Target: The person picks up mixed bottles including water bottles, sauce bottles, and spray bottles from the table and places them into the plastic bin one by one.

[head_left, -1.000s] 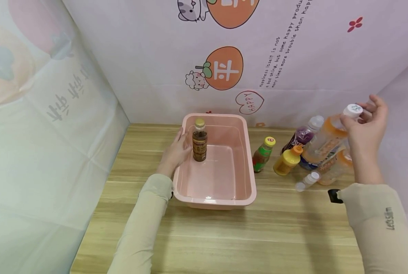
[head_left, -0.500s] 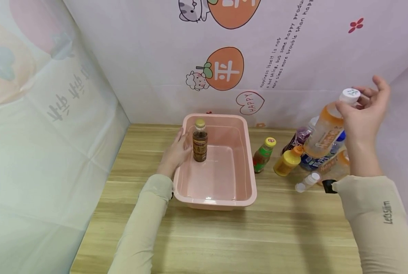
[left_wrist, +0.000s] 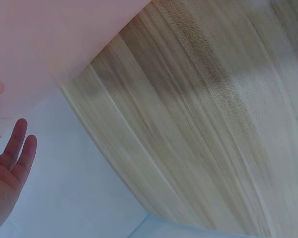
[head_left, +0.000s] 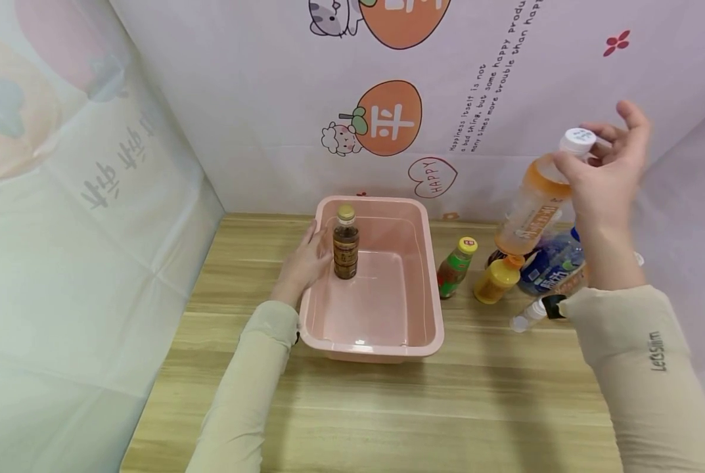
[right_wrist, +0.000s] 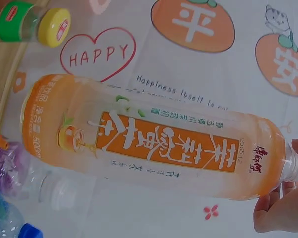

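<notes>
My right hand (head_left: 609, 171) pinches a clear plastic drink bottle (head_left: 535, 207) by its neck under the white cap. The bottle hangs tilted above the other bottles, its base toward the left. Up close in the right wrist view, its orange label (right_wrist: 169, 144) shows and the bottle looks drained. My left hand (head_left: 305, 263) rests at the left rim of a pink plastic basin (head_left: 382, 351); in the left wrist view its visible fingers (left_wrist: 25, 153) are straight. Inside the basin, a dark sauce bottle (head_left: 345, 253) with a yellow cap stands near that hand.
Right of the basin are a green-labelled bottle (head_left: 454, 268), a yellow squeeze bottle (head_left: 497, 281), a blue-labelled bottle (head_left: 550, 266) and a small clear bottle (head_left: 526, 316). Others are partly hidden behind my right hand. A printed cloth wall (head_left: 269, 98) rises behind the wooden table (head_left: 376, 414).
My right hand has lifted the drink bottle up from among the others and carried it left. My left hand, the basin and the sauce bottle stay put.
</notes>
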Demonstrator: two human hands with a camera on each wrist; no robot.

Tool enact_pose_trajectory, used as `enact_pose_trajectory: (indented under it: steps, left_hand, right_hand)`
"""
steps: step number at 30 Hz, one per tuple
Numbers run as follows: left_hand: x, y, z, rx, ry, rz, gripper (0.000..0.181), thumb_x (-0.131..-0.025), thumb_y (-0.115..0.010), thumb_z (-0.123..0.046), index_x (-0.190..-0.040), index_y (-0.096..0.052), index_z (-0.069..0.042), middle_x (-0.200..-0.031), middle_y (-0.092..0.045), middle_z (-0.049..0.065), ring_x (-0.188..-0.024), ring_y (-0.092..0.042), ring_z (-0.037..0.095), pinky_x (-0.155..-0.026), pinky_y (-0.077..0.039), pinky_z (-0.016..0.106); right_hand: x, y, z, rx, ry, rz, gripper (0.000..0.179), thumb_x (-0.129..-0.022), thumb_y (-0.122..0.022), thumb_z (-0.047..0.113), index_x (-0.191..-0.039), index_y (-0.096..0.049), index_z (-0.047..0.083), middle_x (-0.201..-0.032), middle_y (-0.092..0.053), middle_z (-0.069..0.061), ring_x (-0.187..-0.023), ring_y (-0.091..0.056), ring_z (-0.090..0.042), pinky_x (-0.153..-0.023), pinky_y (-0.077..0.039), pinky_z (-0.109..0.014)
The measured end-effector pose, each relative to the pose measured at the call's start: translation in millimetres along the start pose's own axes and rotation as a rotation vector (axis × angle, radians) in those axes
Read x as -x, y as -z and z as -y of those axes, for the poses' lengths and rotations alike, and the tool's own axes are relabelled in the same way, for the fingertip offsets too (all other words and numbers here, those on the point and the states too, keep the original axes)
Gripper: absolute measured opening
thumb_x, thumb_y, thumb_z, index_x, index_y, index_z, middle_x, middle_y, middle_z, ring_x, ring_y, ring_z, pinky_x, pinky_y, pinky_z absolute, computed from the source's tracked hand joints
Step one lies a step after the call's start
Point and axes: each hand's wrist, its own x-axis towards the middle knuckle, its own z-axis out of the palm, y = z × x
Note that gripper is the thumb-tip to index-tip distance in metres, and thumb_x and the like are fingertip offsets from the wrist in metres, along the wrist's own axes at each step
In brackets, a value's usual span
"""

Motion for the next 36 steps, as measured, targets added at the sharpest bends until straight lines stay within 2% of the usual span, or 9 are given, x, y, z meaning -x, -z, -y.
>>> enact_pose_trajectory:
  steps: [6, 10, 15, 20, 28, 36]
  left_hand:
    - [0.9, 0.4, -0.8, -0.001, 0.001, 0.003, 0.063, -0.096, -0.039, -0.038, -0.154, -0.019, -0.024, -0.164, 0.002, -0.005, -0.142, -0.033, 0.037, -0.101, -0.046, 0.052]
    - [1.4, 0.5, -1.8, -0.008, 0.002, 0.004, 0.063, -0.096, -0.039, -0.037, -0.154, -0.019, -0.023, -0.164, 0.001, -0.004, -0.141, -0.033, 0.037, -0.096, -0.049, 0.051]
    - [1.1, 0.4, -2.1, -0.004, 0.007, 0.002, 0.062, -0.097, -0.04, -0.036, -0.154, -0.02, -0.022, -0.164, 0.001, -0.004, -0.143, -0.03, 0.036, -0.099, -0.047, 0.053]
    - [0.9, 0.6, -2.1, 0.0, 0.011, 0.003, 0.061, -0.097, -0.039, -0.037, -0.154, -0.02, -0.023, -0.164, 0.002, -0.006, -0.143, -0.031, 0.035, -0.098, -0.048, 0.052]
    - [-0.1, -1.3, -1.5, 0.013, 0.001, 0.001, 0.061, -0.097, -0.039, -0.035, -0.154, -0.019, -0.024, -0.164, 0.001, -0.006, -0.14, -0.036, 0.035, -0.088, -0.052, 0.05]
    - [0.8, -0.8, -0.7, 0.004, -0.011, -0.009, 0.061, -0.096, -0.037, -0.036, -0.154, -0.019, -0.023, -0.164, 0.001, -0.005, -0.141, -0.035, 0.034, -0.093, -0.05, 0.05]
  right_hand:
    - [3.2, -27, -1, 0.062, 0.037, 0.084, 0.077, -0.073, -0.062, -0.014, -0.138, -0.039, 0.021, -0.107, -0.054, 0.005, -0.091, -0.053, -0.007, -0.076, -0.037, -0.013]
    - [6.6, -44, -6, 0.134, 0.05, 0.156, 0.077, -0.075, -0.062, -0.012, -0.14, -0.037, 0.021, -0.107, -0.054, 0.006, -0.09, -0.055, -0.006, -0.078, -0.04, -0.015]
    - [11.9, -64, -14, 0.22, 0.049, 0.247, 0.077, -0.079, -0.062, -0.007, -0.144, -0.033, 0.022, -0.11, -0.051, 0.008, -0.093, -0.055, -0.005, -0.08, -0.045, -0.018]
    - [16.0, -83, -26, 0.28, 0.053, 0.293, 0.075, -0.081, -0.062, -0.005, -0.145, -0.031, 0.019, -0.109, -0.05, 0.01, -0.095, -0.057, -0.003, -0.079, -0.044, -0.017]
    - [23.3, -109, -37, 0.26, 0.074, 0.341, 0.076, -0.081, -0.064, -0.003, -0.146, -0.032, 0.019, -0.111, -0.051, 0.008, -0.092, -0.056, -0.005, -0.079, -0.044, -0.017]
    - [32.4, -128, -47, 0.275, 0.104, 0.39, 0.073, -0.082, -0.062, -0.002, -0.146, -0.033, 0.016, -0.113, -0.053, 0.004, -0.097, -0.057, -0.01, -0.08, -0.046, -0.018]
